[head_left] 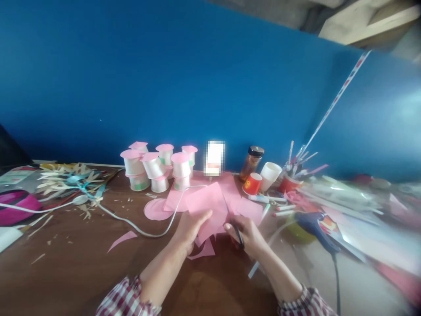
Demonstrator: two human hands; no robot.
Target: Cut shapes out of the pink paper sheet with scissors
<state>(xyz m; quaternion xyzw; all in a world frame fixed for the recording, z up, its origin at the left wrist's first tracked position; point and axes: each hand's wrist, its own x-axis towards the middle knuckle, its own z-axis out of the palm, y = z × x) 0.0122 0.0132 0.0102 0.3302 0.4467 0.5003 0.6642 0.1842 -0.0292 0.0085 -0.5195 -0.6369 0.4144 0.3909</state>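
Clearly, the pink sheet [210,206] between the two hands is thin stuff, most likely paper or light card: next to no weight, flat enough to hold its plane when gripped, yet apt to bend at any unsupported corner and to crease under a hard pinch. It is held up above the table [82,281], in front of more pink paper [232,184] lying farther back. The left hand [191,230] holds it by its near left part, thumb laid along the upper face; the fingers below are hidden. That seems a sound place, since a broad, gentle pinch well in from the edge should steady the sheet without denting it. The right hand [247,235] is closed around the dark handles of the scissors [241,239], their blades at the sheet's right side; blur hides how far these are parted. The surface looks smooth, so a loose hold could let it swivel, while tugging at a cut edge might tear it. Pink offcuts [208,250] lie just below.
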